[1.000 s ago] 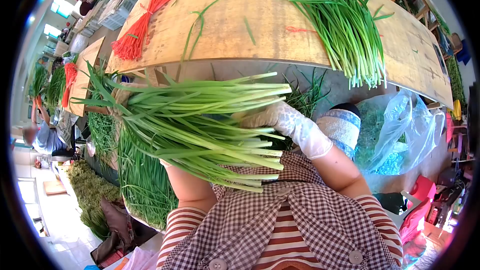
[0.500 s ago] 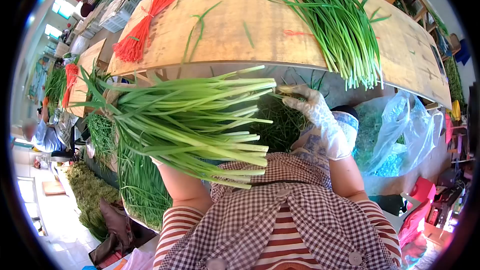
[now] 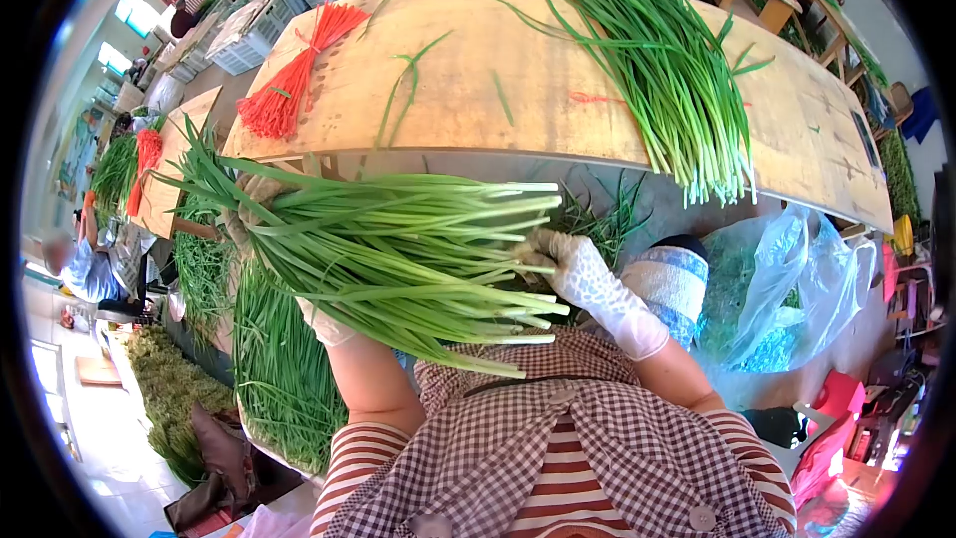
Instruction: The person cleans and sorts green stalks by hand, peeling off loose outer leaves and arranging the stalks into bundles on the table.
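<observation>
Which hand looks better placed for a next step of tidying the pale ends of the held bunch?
Probably the right hand: it is beside those pale ends, while the left hand is busy gripping the green bunch near its leafy end.

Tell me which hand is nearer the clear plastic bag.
Right. The right hand, at the pale ends of the bunch, is left of the plastic bag; the left hand, gripping the leafy end, is farther left.

Bright daylight, blown highlights, curved edges.
</observation>
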Available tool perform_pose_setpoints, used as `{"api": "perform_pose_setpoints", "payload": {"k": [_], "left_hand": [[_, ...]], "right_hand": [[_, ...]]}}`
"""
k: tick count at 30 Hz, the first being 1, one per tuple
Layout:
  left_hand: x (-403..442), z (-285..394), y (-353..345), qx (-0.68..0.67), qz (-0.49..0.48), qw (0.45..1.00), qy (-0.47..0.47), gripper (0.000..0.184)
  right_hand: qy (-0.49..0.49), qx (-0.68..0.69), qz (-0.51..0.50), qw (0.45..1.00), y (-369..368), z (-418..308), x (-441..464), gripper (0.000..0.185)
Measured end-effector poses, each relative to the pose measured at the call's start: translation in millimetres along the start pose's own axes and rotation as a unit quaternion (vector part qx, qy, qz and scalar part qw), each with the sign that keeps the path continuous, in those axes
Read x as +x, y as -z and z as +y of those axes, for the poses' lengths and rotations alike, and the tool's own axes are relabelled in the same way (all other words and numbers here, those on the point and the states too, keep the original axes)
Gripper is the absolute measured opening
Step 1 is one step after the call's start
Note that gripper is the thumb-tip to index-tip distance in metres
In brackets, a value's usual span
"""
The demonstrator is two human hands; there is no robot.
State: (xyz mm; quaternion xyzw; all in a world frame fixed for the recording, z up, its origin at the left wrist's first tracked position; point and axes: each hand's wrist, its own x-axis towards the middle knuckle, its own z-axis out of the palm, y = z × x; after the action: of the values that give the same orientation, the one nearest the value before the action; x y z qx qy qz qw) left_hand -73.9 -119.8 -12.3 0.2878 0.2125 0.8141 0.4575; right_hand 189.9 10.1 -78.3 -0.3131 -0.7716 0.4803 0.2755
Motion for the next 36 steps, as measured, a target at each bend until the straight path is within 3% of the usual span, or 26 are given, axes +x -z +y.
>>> {"api": "perform_pose_setpoints", "payload": {"k": [2, 3, 4, 7, 8, 10, 12, 14, 16, 18, 20, 22, 24, 25, 27, 28, 30, 32, 33, 34, 35, 36], "left_hand": [[18, 20, -6, -0.02, 0.0, 0.998, -0.057, 0.049], [28, 33, -9, -0.029, -0.004, 0.996, -0.089, 0.049], [36, 45, -12, -0.032, -0.007, 0.993, -0.117, 0.048], [64, 90, -32, -0.055, -0.03, 0.974, -0.217, 0.047], [69, 101, -39, -0.051, -0.033, 0.969, -0.24, 0.046], [73, 115, -52, -0.036, -0.037, 0.959, -0.278, 0.045], [75, 122, -66, -0.014, -0.036, 0.949, -0.312, 0.045], [75, 121, -78, 0.008, -0.031, 0.942, -0.335, 0.044], [78, 117, -88, 0.034, -0.023, 0.936, -0.349, 0.043], [84, 110, -94, 0.056, -0.01, 0.935, -0.351, 0.042], [97, 103, -97, 0.075, 0.004, 0.939, -0.337, 0.041], [118, 93, -96, 0.088, 0.017, 0.954, -0.287, 0.04], [150, 87, -89, 0.138, 0.02, 0.98, -0.142, 0.041], [172, 83, -79, 0.167, 0.022, 0.984, -0.055, 0.042], [226, 60, -58, 0.218, 0.028, 0.974, 0.063, 0.042], [260, 42, -39, 0.25, 0.047, 0.964, 0.074, 0.041], [312, 9, 4, 0.317, 0.096, 0.941, 0.077, 0.039], [298, 4, 17, 0.332, 0.157, 0.93, 0.009, 0.038], [262, 15, -7, 0.324, 0.239, 0.915, -0.017, 0.038], [225, 13, -8, 0.295, 0.217, 0.922, -0.126, 0.034], [188, 12, -9, 0.265, 0.182, 0.918, -0.232, 0.03], [153, 4, -6, 0.267, 0.175, 0.897, -0.304, 0.03]], "right_hand": [[-0.085, -0.166, -0.074, 0.98, 17, 2, -6, 0.027], [-0.128, -0.369, -0.2, 0.899, 28, -1, 2, 0.022], [-0.125, -0.483, -0.269, 0.824, 37, -3, 9, 0.023], [0.042, -0.283, -0.015, 0.958, 59, -54, 58, 0.028], [0.096, -0.202, 0.095, 0.97, 58, -57, 87, 0.032], [0.097, -0.254, 0.194, 0.943, 53, -64, 153, 0.046], [0.002, -0.342, 0.178, 0.923, 21, -42, 222, 0.057], [0.036, -0.5, 0.16, 0.85, -28, -58, 253, 0.059], [0.204, -0.45, -0.006, 0.869, -50, -70, 258, 0.057], [0.275, -0.295, -0.16, 0.901, -73, -70, 243, 0.045], [0.196, 0.059, -0.233, 0.951, -82, -60, 177, 0.033], [0.136, -0.101, -0.307, 0.937, -42, -87, 126, 0.029], [-0.028, -0.055, -0.201, 0.978, -11, -93, 85, 0.033], [-0.032, -0.039, -0.126, 0.991, -9, -45, 67, 0.033], [-0.195, -0.006, -0.095, 0.976, -4, -43, 49, 0.033], [-0.213, 0.03, -0.103, 0.971, -9, -10, 39, 0.03], [-0.213, -0.076, -0.139, 0.964, -21, 47, 22, 0.032], [-0.243, -0.184, -0.18, 0.935, -42, 107, 7, 0.038], [-0.263, -0.184, -0.197, 0.926, -50, 118, 3, 0.046], [-0.191, -0.253, -0.205, 0.926, -74, 190, -20, 0.032], [0.023, -0.319, -0.271, 0.908, -82, 238, -41, 0.036], [-0.008, -0.423, -0.341, 0.839, -92, 211, -44, 0.032]]}}
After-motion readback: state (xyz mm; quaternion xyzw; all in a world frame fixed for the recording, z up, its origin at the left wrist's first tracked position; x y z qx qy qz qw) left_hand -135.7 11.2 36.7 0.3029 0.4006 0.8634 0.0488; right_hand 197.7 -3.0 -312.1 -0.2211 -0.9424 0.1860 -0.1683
